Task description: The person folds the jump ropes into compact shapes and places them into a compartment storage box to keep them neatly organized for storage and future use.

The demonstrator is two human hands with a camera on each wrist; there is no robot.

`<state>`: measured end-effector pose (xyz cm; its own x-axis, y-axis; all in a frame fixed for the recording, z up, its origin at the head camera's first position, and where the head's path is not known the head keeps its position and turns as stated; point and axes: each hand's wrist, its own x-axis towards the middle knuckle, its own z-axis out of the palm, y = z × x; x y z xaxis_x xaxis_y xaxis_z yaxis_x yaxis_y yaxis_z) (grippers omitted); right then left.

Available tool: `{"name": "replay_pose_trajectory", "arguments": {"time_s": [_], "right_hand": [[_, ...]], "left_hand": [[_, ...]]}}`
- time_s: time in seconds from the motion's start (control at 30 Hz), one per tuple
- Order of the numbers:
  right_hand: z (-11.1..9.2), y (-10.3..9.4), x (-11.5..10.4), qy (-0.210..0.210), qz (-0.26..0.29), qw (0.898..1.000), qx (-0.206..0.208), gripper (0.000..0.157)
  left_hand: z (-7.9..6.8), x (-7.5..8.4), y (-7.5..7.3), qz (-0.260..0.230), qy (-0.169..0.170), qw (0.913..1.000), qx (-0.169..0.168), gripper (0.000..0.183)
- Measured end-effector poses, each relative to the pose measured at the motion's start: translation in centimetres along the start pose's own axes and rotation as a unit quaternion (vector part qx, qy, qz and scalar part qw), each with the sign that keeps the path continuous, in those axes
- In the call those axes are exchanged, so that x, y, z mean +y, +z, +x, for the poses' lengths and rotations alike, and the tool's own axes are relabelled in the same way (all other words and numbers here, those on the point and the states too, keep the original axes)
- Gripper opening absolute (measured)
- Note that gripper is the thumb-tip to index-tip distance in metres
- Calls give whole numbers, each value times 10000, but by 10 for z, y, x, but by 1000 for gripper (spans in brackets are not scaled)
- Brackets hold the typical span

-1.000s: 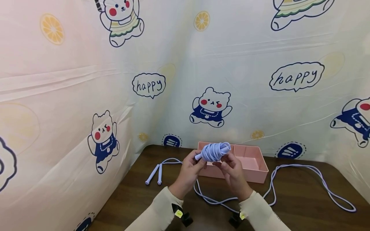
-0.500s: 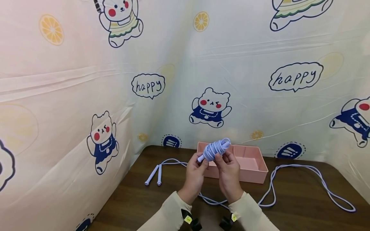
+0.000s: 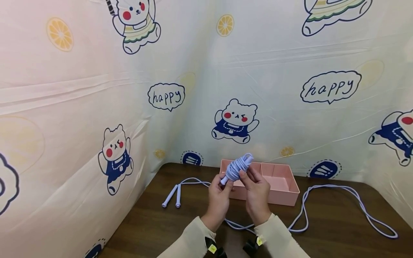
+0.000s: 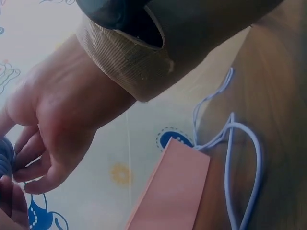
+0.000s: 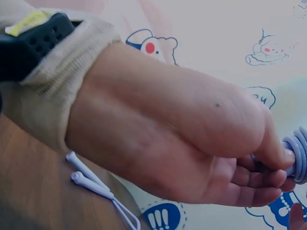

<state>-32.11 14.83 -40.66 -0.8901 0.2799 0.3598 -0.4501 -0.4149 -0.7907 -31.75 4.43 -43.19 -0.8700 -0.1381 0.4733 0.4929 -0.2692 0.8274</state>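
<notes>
Coiled rope (image 3: 237,169) held before divided pink box (image 3: 281,197)

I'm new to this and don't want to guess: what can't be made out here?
Head view: much of the left inside of the pink box, behind the wound rope, left hand and right hand.
Head view: whether the handles and the loop join; hands and right sleeve cover the stretch between.
Left wrist view: most of the wound rope, cut off by the left edge.

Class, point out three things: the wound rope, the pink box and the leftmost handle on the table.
Wound rope (image 3: 237,170): head view, middle of the coils.
Pink box (image 3: 281,197): head view, front wall.
Leftmost handle (image 3: 169,196): head view, middle of its shaft.
</notes>
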Motion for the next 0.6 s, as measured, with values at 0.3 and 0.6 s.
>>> {"name": "replay_pose_trajectory", "arguments": {"time_s": [0.3, 0.6], "right_hand": [[1, -5, -1, -91, -619, 9980, -43, 42], [4, -9, 1, -317, -634, 9975, -54, 42]], "left_hand": [[-2, -1, -1, -274, -402, 9988, -41, 19], [3, -2, -5, 722, -244, 9971, -57, 18]]}}
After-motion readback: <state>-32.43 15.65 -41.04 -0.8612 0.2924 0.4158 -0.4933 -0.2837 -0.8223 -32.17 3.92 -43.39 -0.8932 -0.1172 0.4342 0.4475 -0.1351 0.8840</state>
